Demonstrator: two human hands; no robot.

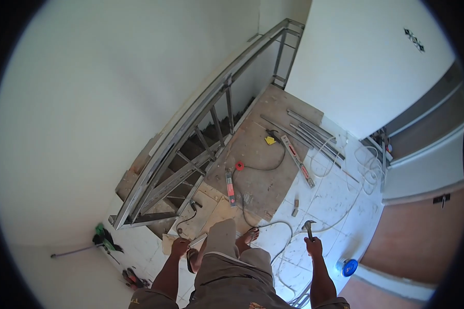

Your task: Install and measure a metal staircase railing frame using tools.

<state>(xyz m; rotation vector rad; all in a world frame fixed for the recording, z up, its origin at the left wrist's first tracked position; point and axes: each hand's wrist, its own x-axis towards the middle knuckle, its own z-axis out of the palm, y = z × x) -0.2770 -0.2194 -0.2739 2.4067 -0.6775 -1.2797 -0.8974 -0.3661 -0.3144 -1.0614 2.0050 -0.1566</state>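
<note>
My right hand (pixel 313 246) is wrapped round the handle of a claw hammer (pixel 308 225), its metal head pointing up and away from me over the white tiles. My left hand (pixel 179 246) is closed, low beside my left leg. A short pale strip (pixel 197 240) shows right beside its fingers; whether they grip it I cannot tell. Just beyond that hand, a black cable (pixel 178 224) runs to a dark clamp (pixel 195 205) near the foot of a bare metal stair railing (pixel 183 129).
Stairs (pixel 183 159) drop away behind the railing. On a brown floor sheet (pixel 258 180) lie a red-and-grey narrow box (pixel 231 189), a red disc (pixel 239 166) and a yellow piece (pixel 269 140). Beyond are a long red-and-white box (pixel 297 160) and metal tubes (pixel 314 135). A blue-lidded can (pixel 349 267) stands right.
</note>
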